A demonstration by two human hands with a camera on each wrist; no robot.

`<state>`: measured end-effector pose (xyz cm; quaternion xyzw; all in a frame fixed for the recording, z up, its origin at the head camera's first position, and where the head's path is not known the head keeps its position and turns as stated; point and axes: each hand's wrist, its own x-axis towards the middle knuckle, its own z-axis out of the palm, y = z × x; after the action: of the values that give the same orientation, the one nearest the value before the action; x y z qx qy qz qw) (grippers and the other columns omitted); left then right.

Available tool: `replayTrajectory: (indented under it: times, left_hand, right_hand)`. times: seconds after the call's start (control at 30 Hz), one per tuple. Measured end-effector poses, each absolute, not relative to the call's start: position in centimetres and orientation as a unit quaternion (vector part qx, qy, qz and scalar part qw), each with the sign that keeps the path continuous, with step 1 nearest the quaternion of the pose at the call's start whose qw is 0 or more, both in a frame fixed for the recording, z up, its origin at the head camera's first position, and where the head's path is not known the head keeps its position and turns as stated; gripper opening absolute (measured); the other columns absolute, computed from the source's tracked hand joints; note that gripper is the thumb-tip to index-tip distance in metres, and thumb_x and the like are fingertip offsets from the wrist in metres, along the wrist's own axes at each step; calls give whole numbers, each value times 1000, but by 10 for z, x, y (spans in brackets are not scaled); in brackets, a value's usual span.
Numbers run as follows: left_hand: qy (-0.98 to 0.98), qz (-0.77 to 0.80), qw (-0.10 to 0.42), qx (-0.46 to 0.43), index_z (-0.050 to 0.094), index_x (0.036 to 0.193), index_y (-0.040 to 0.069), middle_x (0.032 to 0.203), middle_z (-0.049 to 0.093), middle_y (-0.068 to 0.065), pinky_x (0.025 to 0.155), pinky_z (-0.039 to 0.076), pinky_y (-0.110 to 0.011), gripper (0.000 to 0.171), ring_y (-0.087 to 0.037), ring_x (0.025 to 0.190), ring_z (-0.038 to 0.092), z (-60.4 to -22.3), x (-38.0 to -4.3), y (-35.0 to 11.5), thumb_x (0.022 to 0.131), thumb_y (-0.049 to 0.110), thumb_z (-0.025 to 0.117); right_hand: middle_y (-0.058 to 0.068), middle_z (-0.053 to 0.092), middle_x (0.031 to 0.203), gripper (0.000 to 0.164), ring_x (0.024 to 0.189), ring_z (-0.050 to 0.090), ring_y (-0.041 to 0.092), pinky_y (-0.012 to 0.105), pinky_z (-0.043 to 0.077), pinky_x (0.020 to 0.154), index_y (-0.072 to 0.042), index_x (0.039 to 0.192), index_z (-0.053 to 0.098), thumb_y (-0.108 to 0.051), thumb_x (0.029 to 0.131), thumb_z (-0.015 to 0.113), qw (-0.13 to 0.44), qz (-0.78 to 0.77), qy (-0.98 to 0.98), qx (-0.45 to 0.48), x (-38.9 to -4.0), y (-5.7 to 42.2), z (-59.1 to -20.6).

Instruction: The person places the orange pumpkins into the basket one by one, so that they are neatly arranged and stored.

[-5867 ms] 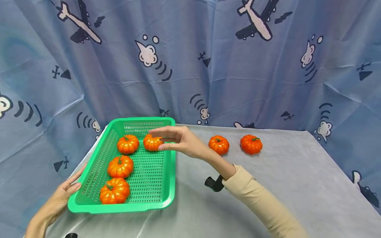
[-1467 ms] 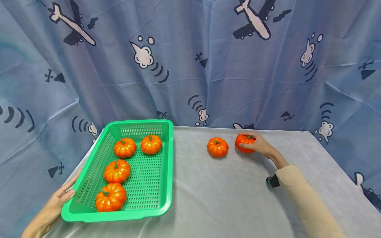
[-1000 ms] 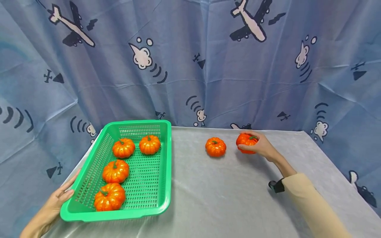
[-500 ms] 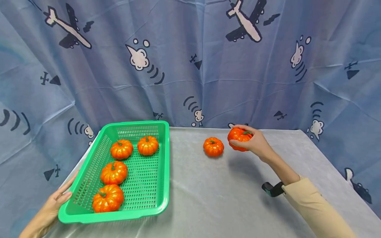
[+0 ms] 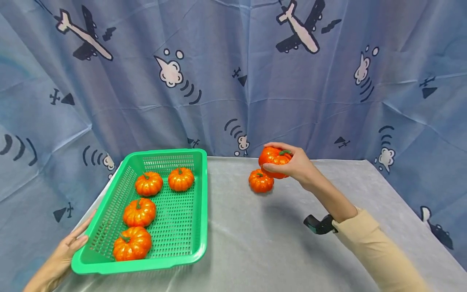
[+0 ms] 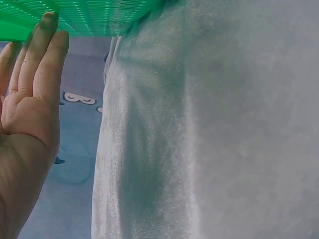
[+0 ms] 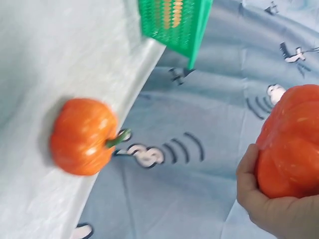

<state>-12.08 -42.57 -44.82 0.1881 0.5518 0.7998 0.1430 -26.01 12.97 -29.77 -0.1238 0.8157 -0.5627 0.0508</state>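
My right hand (image 5: 297,164) grips an orange pumpkin (image 5: 274,161) with a green stem, raised above the table. In the right wrist view the same pumpkin (image 7: 294,144) fills the right side, fingers curled against it. Behind and below it in the head view, another pumpkin (image 5: 260,181) rests on the table, partly overlapped. At the left, my left hand (image 5: 69,248) touches the outer left side of a green plastic basket (image 5: 202,211). Its fingers (image 6: 47,64) extend straight against the basket wall in the left wrist view. Several pumpkins (image 5: 140,212) lie inside the basket, mostly along its left side.
A grey-white cloth covers the table (image 5: 248,243), whose far edge meets a blue curtain (image 5: 219,81) printed with planes. A black strap (image 5: 319,224) hangs at the right wrist, by the beige sleeve (image 5: 375,247).
My right hand has gone from the basket to the far-right pumpkin, taken hold of it, lifted it and carried it left over the other one. My left hand has stayed at the basket.
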Motion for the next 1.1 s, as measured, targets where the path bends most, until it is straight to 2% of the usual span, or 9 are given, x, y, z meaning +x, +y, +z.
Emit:
replayTrajectory:
  times: [0.47, 0.6, 0.83, 1.1]
  left_hand:
    - [546, 806, 155, 168, 44, 139, 46, 126, 62, 6, 81, 55, -38, 59, -22, 101, 66, -445, -119, -425, 106, 5, 16]
    - [552, 801, 148, 177, 42, 141, 45, 129, 59, 10, 82, 55, -37, 59, -21, 105, 65, -446, -118, -424, 106, 4, 17]
    - [546, 804, 141, 186, 42, 142, 43, 128, 60, 9, 80, 56, -37, 59, -21, 103, 66, -447, -118, -422, 105, 3, 17]
    - [566, 796, 128, 172, 43, 141, 44, 130, 56, 16, 80, 56, -34, 58, -18, 103, 65, -448, -116, -422, 106, 5, 19]
  right_hand:
    - [14, 55, 118, 53, 103, 54, 32, 37, 57, 77, -17, 127, 61, -15, 78, 79, 75, -604, 776, -167, -262, 75, -279]
    - [13, 56, 117, 50, 102, 54, 32, 37, 57, 76, -19, 126, 63, -15, 78, 79, 82, -610, 767, -182, -262, 58, -277]
    - [10, 59, 115, 46, 102, 55, 30, 38, 56, 77, -22, 123, 64, -19, 79, 78, 87, -617, 754, -209, -262, 33, -276]
    - [11, 60, 113, 44, 99, 55, 28, 34, 56, 75, -19, 121, 65, -16, 79, 77, 108, -652, 717, -220, -264, 0, -281]
